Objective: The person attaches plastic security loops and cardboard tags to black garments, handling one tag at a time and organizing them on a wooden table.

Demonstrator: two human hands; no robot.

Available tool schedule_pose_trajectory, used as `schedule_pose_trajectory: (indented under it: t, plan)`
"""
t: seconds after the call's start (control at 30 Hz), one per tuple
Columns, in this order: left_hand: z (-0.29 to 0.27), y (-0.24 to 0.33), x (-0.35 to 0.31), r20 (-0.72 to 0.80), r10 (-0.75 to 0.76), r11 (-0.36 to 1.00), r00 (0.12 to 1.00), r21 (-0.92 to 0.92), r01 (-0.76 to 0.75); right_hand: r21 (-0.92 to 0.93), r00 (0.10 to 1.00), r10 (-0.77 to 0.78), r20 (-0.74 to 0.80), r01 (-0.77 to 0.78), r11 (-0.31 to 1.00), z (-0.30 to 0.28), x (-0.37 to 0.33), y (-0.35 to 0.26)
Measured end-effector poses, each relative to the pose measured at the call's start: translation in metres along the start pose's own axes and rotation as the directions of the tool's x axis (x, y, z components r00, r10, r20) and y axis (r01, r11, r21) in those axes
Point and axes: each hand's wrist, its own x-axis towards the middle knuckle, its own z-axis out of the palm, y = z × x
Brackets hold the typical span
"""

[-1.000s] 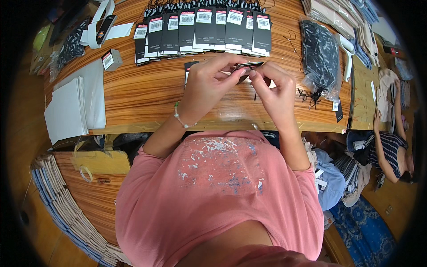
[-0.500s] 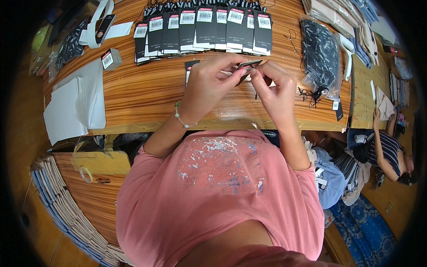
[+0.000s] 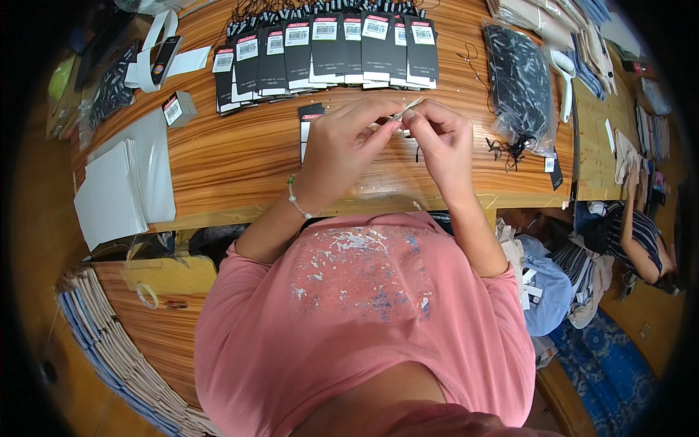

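Observation:
Over the front of the wooden table, my left hand (image 3: pixel 346 146) pinches a hang tag (image 3: pixel 413 104) between thumb and fingers. The tag is turned edge-on, so just a thin pale edge shows. My right hand (image 3: pixel 443 142) is closed at the tag's other end, its fingertips almost touching those of the left. A short piece of black string dangles below the right fingers; how it joins the tag is hidden. Another black hang tag (image 3: pixel 311 111) lies on the table, partly covered by my left hand. Beyond both hands, several black hang tags (image 3: pixel 328 54) with white labels overlap in a row.
At the right lies a clear bag of black strings (image 3: pixel 518 87) beside a white-handled tool (image 3: pixel 565 84). White paper sheets (image 3: pixel 109 193), a small grey box (image 3: pixel 180 109) and a white strip roll (image 3: pixel 151 65) are at the left. A person (image 3: pixel 633 233) works at the far right.
The hang tag has tilted from showing its dark face to edge-on between my fingers. Both hands stay close together. The other person's arms have shifted slightly.

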Motion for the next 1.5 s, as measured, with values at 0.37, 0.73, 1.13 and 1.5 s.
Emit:
schedule_pose_trajectory:
  t: [0.37, 0.73, 1.13, 1.5]
  plan:
    - [-0.002, -0.007, -0.006, -0.094, -0.107, 0.994, 0.990, -0.034, 0.104, -0.264, 0.955, -0.264, 0.136, 0.292, 0.919, -0.014, 0.003, -0.005]
    - [0.005, -0.007, -0.005, 0.045, -0.110, 0.987, 0.993, -0.110, 0.114, -0.522, 0.988, -0.155, 0.025, 0.145, 0.841, -0.030, -0.016, -0.011]
    - [0.010, -0.010, -0.005, 0.045, 0.103, 0.987, 0.994, 0.119, -0.108, 0.230, 0.983, -0.109, 0.147, 0.073, 0.970, -0.025, -0.012, 0.019]
    - [-0.001, -0.016, 0.002, 0.177, 0.263, 0.917, 0.949, 0.260, -0.302, 0.306, 0.968, 0.053, 0.246, -0.130, 0.943, -0.021, 0.001, 0.025]
